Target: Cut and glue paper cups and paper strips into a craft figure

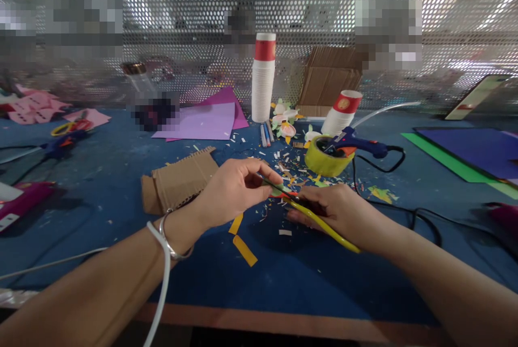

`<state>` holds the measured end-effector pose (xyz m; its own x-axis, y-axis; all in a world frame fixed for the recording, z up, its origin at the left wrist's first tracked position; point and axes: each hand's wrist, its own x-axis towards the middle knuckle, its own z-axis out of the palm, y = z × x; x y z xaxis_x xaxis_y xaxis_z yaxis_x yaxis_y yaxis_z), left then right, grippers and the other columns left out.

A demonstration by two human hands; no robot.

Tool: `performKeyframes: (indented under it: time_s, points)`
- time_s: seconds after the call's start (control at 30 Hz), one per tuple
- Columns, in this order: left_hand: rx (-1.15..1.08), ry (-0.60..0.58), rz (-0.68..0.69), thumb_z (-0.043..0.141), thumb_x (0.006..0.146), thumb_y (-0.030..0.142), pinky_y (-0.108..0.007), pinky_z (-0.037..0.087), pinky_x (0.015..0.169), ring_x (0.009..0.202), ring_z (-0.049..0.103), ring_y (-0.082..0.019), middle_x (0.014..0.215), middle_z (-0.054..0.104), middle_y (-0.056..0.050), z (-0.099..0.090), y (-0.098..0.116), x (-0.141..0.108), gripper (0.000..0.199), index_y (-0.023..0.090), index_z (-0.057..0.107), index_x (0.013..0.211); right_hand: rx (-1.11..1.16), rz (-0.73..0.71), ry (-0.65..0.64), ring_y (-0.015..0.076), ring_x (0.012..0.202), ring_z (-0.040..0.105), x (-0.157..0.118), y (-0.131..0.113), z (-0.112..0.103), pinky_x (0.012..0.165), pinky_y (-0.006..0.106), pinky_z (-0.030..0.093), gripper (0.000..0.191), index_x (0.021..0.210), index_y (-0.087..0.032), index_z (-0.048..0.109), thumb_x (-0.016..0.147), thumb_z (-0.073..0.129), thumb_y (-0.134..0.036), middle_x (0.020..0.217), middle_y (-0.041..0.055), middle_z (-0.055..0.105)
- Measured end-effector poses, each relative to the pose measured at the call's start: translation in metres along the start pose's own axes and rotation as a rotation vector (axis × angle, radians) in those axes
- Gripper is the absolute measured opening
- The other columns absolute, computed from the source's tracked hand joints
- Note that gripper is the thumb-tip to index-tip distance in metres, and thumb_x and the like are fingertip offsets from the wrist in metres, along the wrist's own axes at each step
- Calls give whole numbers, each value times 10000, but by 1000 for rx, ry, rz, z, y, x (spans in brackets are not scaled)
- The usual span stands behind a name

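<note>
Near the middle of the blue table, my left hand [238, 190] is closed in a pinch on a small green paper piece [278, 190]. My right hand [334, 209] grips scissors with yellow handles [324, 225]; their dark blades point left and reach the paper at my left fingertips. A bit of red shows beside the blades. Below my left hand lie two orange paper strips [245, 251]. Small paper scraps [289, 166] are scattered beyond both hands.
Folded cardboard [184, 177] lies left of my left hand. A yellow tape roll [328, 161] with a blue glue gun [360, 144] on it sits behind my right hand, its black cable trailing right. A tall paper cup stack [263, 88] stands at the back.
</note>
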<state>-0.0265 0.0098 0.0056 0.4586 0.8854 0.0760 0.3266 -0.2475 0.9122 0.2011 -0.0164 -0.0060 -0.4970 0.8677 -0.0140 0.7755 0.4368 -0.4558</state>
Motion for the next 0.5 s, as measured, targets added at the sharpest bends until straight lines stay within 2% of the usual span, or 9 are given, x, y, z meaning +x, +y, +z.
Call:
performKeyframes:
  time_s: [0.27, 0.5]
  points:
    - [3, 9, 7, 701, 782, 238, -310, 565, 738, 787, 700, -175, 892, 753, -69, 0, 0, 0, 184, 157, 731, 944, -15, 15, 26, 129, 533, 445, -2, 0, -2, 523, 260, 256, 389, 729, -213, 527, 908, 561, -557, 607, -27, 533]
    - [-32, -6, 1, 690, 750, 175, -308, 550, 734, 776, 687, -170, 871, 745, -56, 8, 1, -3, 181, 158, 740, 923, 0, 11, 17, 131, 546, 451, -1, -4, 0, 526, 253, 275, 394, 738, -216, 503, 888, 587, -571, 625, -20, 557]
